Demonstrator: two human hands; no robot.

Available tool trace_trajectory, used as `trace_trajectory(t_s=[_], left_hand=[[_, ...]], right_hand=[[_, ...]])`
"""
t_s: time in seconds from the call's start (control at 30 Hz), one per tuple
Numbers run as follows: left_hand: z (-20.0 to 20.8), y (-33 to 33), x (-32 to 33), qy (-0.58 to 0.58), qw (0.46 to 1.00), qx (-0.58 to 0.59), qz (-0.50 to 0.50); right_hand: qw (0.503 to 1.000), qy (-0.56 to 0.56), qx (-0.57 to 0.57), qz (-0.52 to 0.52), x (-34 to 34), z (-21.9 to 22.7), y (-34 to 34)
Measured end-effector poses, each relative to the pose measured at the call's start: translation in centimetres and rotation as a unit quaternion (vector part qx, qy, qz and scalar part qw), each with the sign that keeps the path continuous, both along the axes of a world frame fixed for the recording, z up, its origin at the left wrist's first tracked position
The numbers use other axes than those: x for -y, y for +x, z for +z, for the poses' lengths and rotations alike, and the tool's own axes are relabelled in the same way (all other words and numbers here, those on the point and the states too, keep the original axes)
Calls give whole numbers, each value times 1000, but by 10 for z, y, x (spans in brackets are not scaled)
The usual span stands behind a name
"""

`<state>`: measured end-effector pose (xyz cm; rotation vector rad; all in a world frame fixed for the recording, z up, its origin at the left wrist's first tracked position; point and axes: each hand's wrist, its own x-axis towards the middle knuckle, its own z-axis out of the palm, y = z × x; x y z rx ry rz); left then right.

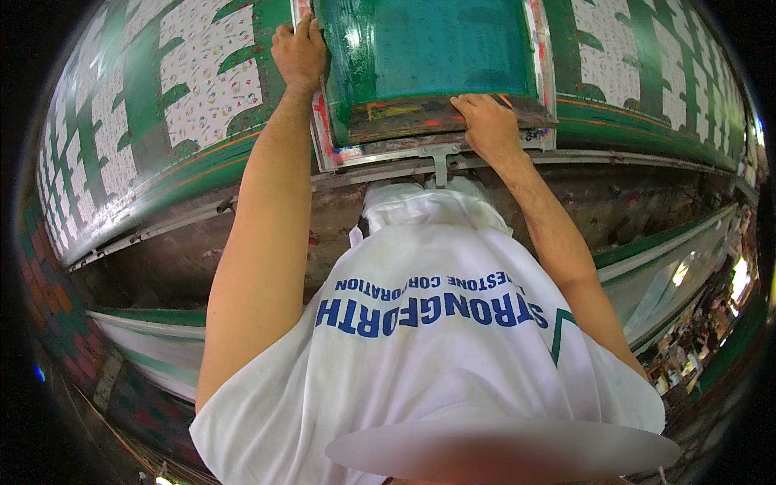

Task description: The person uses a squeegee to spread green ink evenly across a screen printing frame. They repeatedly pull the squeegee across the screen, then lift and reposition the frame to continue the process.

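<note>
Free room lies above the blue screen (453, 48), beyond the obstructing dark board (408, 119).

Circular fisheye view, black at the corners. Light diffuse, moderately bright over white shirt (444, 380), left hand (301, 55) and right hand (491, 125); soft shading in cloth folds. Whitish glare along the left end of green table (149, 129); pale sheen on blue-green mesh (453, 48); near-white hot spots toward the right rim; small blue flare at lower left. Dim brown recess (339, 210) below. Table edges strongly bowed. Hands reasonably sharp; pale oval (590, 449) at lower edge heavily blurred.
</note>
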<state>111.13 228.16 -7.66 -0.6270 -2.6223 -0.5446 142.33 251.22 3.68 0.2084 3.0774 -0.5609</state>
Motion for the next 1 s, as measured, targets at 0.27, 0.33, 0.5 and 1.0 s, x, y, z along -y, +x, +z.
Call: trace_trajectory(t_s=[0.27,0.33,0.5,1.0], left_hand=[[3,0,0,11,999,33,-4],[2,-1,1,8,999,43,-7],[4,-3,2,-2,999,43,1],[18,7,-7,-26,998,50,24]], right_hand=[[994,23,102,34,-16,19,-16],[990,22,138,35,-14,23,-12],[996,2,69,58,0,16,20],[957,-287,33,19,-61,1,84]])
